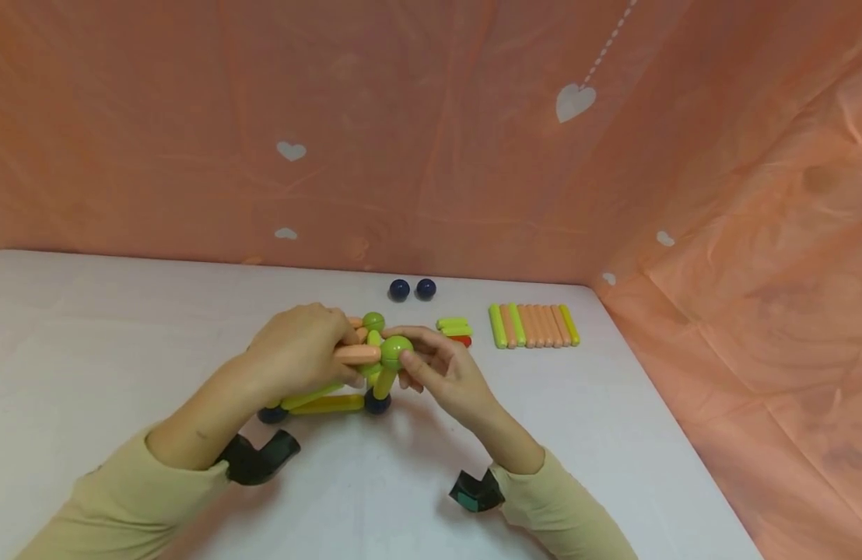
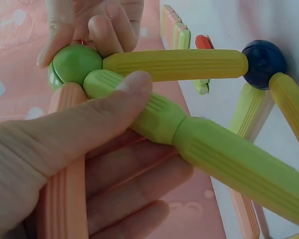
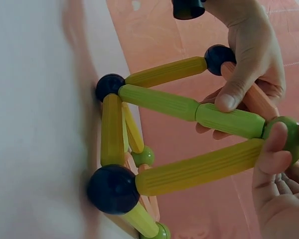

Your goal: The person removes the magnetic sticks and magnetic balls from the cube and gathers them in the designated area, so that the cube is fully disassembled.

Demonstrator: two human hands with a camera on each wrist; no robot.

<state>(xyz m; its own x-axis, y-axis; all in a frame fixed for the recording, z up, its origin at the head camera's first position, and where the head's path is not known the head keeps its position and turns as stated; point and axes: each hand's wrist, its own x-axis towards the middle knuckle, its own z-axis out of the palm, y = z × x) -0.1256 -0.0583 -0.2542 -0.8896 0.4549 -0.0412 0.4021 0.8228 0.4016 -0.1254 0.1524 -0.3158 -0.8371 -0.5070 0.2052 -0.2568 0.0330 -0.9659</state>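
A frame of ridged rods and balls stands on the white table. My left hand (image 1: 298, 346) grips a two-part light green rod (image 3: 229, 119), thumb on top and fingers behind; a peach rod (image 2: 65, 209) runs beneath the thumb. With fingertips and thumb, my right hand (image 1: 455, 377) pinches the green ball (image 1: 396, 352) at the frame's upper corner. The green, peach and yellow (image 3: 199, 167) rods all meet at that ball. The yellow rod slopes down to a dark blue ball (image 3: 113, 189) at the base. Parts of the frame's far side are hidden by my left hand.
Two loose dark blue balls (image 1: 412, 289) lie near the table's back edge. To the right is a row of green, peach and yellow rods (image 1: 536, 325). Short light green pieces (image 1: 453, 323) and a red piece (image 1: 462, 341) lie just behind my right hand.
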